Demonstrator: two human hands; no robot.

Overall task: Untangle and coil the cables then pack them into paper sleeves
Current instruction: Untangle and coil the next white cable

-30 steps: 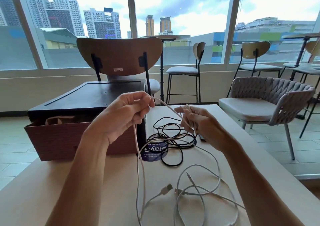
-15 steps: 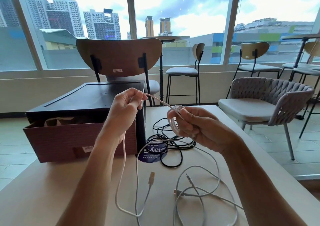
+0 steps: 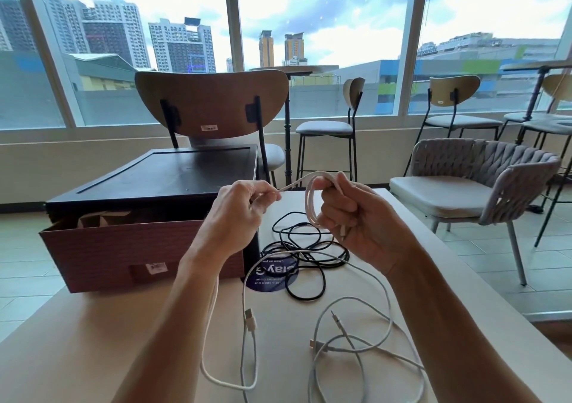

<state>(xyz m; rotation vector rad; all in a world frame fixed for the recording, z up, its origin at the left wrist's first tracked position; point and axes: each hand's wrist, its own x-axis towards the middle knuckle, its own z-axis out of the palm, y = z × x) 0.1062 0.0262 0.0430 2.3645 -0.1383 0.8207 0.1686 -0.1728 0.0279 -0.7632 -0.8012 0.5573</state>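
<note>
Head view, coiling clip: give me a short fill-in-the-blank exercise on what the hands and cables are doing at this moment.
1. The right hand holds a small coil of the ____ cable.
2. The left hand pinches the same cable between ____ and fingers.
3. The black cable lies tangled on the ____, untouched.
4. The brown cardboard box sits to the ____ of the black cable.

Missing words: white; thumb; table; left

white cable point(image 3: 312, 207) hidden inside grip; loose cables point(image 3: 365, 368) cut off (bottom edge)
</note>
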